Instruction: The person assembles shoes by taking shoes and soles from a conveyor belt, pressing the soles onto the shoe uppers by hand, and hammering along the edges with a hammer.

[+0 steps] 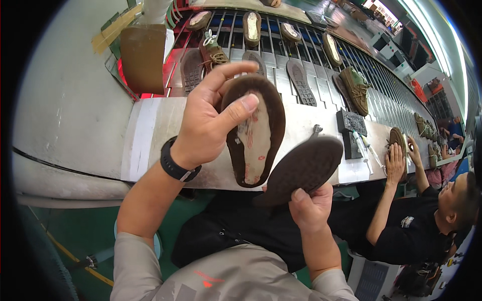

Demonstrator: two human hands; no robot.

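Observation:
My left hand grips a shoe upper by its toe end, thumb pressed on the pale underside and fingers wrapped behind. Its bottom faces me, a cream insole board framed by a dark brown edge. In my right hand is a dark rubber outsole, pinched near its lower edge with the thumb on the treaded face. The outsole is tilted and close beside the upper's heel end; whether they touch I cannot tell. The fingers behind both pieces are mostly hidden.
Beyond the bench runs a slatted conveyor carrying loose outsoles, upturned uppers and a laced brown-green shoe. A black block and white brush-like tools lie to the right. A co-worker handles a shoe nearby.

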